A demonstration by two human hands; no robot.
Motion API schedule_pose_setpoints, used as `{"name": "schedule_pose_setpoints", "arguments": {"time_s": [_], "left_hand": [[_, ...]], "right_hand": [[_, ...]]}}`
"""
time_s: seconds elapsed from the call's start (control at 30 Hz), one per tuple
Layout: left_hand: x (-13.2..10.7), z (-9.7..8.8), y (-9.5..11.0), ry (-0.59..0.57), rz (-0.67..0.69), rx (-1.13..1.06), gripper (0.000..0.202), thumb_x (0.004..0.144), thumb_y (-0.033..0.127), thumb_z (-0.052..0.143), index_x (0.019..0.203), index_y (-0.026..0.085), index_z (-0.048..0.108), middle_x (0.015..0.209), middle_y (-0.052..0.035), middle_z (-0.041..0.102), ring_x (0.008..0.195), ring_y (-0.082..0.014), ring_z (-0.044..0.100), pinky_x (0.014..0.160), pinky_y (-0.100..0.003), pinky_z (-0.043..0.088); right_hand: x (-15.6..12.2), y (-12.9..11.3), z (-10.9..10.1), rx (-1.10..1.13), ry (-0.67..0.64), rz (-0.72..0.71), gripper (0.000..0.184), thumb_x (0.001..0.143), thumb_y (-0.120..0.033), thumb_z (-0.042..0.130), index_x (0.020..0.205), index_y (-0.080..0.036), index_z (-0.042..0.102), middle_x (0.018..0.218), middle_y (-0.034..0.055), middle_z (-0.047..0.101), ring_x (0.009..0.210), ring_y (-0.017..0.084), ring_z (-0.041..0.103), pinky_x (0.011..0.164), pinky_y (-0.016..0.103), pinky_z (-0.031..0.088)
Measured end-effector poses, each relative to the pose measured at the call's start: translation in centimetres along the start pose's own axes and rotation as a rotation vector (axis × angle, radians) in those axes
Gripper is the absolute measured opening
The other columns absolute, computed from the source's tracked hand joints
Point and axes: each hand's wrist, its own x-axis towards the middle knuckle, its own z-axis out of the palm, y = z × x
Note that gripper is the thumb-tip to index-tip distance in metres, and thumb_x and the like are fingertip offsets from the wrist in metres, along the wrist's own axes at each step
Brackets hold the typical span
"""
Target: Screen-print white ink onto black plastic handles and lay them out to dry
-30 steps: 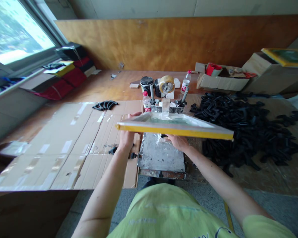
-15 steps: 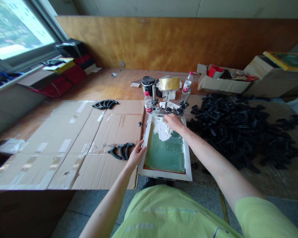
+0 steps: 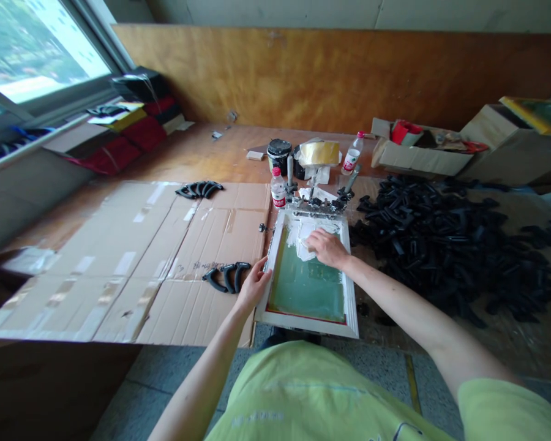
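Note:
A printing screen frame (image 3: 351, 306) with a green mesh lies flat in front of me, hinged to clamps (image 3: 319, 202) at its far end. White ink is smeared over the mesh's far part. My right hand (image 3: 326, 248) is closed on a small white squeegee on the mesh, just below the ink. My left hand (image 3: 254, 285) rests on the frame's left rail, fingers curled over its edge. Three black curved pieces (image 3: 224, 277) lie on the cardboard just left of that hand.
A big heap of black curved pieces (image 3: 445, 245) covers the table to the right. Flattened cardboard (image 3: 119, 263) covers the left, with another small row of black pieces (image 3: 198, 189). Bottles (image 3: 278, 190), an ink tub (image 3: 279, 154), tape and open boxes (image 3: 417, 153) stand behind the screen.
A second ago the screen was tilted up with both hands under it. It now lies flat, and my right hand has drawn the squeegee from the far end toward me.

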Motion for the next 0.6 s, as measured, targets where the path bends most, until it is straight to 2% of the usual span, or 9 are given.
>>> {"name": "schedule_pose_setpoints", "arguments": {"time_s": [0.1, 0.17, 0.23, 0.33, 0.43, 0.53, 0.6], "left_hand": [[-0.1, 0.1, 0.4, -0.014, -0.011, -0.020, 0.071, 0.079, 0.055, 0.061, 0.140, 0.022, 0.045, 0.080, -0.0019, 0.067, 0.062, -0.0142, 0.060, 0.055, -0.022, 0.045], [-0.3, 0.1, 0.9, -0.024, -0.025, -0.036, 0.072, 0.079, 0.055, 0.062, 0.140, 0.021, 0.045, 0.078, -0.0017, 0.067, 0.061, -0.0138, 0.060, 0.054, -0.022, 0.044], [-0.6, -0.1, 2.0, -0.044, -0.040, -0.057, 0.076, 0.077, 0.055, 0.063, 0.142, 0.021, 0.043, 0.076, -0.0010, 0.066, 0.059, -0.0135, 0.059, 0.052, -0.022, 0.043], [-1.4, -0.8, 4.8, -0.074, -0.044, -0.098, 0.079, 0.075, 0.057, 0.065, 0.142, 0.022, 0.043, 0.074, 0.0002, 0.066, 0.057, -0.0129, 0.058, 0.051, -0.021, 0.043], [-1.8, -1.3, 8.4, -0.074, -0.042, -0.184, 0.070, 0.077, 0.064, 0.059, 0.133, 0.022, 0.054, 0.075, -0.0008, 0.068, 0.057, -0.0135, 0.059, 0.050, -0.022, 0.042], [-0.8, -0.9, 11.9, -0.031, 0.037, -0.297, 0.063, 0.079, 0.069, 0.052, 0.113, 0.019, 0.066, 0.078, -0.0023, 0.070, 0.058, -0.0138, 0.061, 0.051, -0.023, 0.044], [0.5, -0.3, 14.2, 0.017, 0.170, -0.404, 0.058, 0.080, 0.068, 0.052, 0.106, 0.019, 0.067, 0.086, -0.0034, 0.071, 0.067, -0.0140, 0.064, 0.058, -0.023, 0.049]], "right_hand": [[-1.3, -0.4, 0.8, 0.035, -0.005, -0.089, 0.020, 0.083, -0.008, 0.049, 0.090, -0.016, 0.066, 0.089, 0.0090, 0.064, 0.093, 0.023, 0.054, 0.080, 0.032, 0.042], [-1.0, -0.1, 0.5, 0.093, 0.014, -0.054, 0.016, 0.085, -0.014, 0.055, 0.096, -0.018, 0.066, 0.091, 0.0074, 0.065, 0.092, 0.022, 0.056, 0.080, 0.031, 0.044], [0.8, 0.7, -0.4, 0.129, 0.059, 0.047, 0.025, 0.085, -0.021, 0.061, 0.110, -0.022, 0.063, 0.097, 0.0056, 0.066, 0.091, 0.021, 0.058, 0.080, 0.032, 0.045], [4.7, 2.4, -2.3, 0.101, 0.107, 0.275, 0.053, 0.082, -0.029, 0.069, 0.132, -0.029, 0.053, 0.100, 0.0052, 0.066, 0.089, 0.022, 0.061, 0.080, 0.033, 0.045], [6.3, 4.9, -4.7, 0.044, 0.187, 0.482, 0.056, 0.084, -0.040, 0.066, 0.137, -0.029, 0.050, 0.101, 0.0077, 0.066, 0.090, 0.024, 0.061, 0.080, 0.035, 0.045], [3.6, 7.9, -6.1, 0.038, 0.331, 0.648, 0.045, 0.094, -0.042, 0.050, 0.134, -0.022, 0.051, 0.099, 0.0094, 0.068, 0.090, 0.023, 0.061, 0.082, 0.036, 0.043], [0.4, 9.0, -5.5, 0.084, 0.358, 0.733, 0.037, 0.097, -0.035, 0.042, 0.123, -0.015, 0.057, 0.090, 0.0106, 0.069, 0.084, 0.022, 0.060, 0.079, 0.036, 0.043]]}}
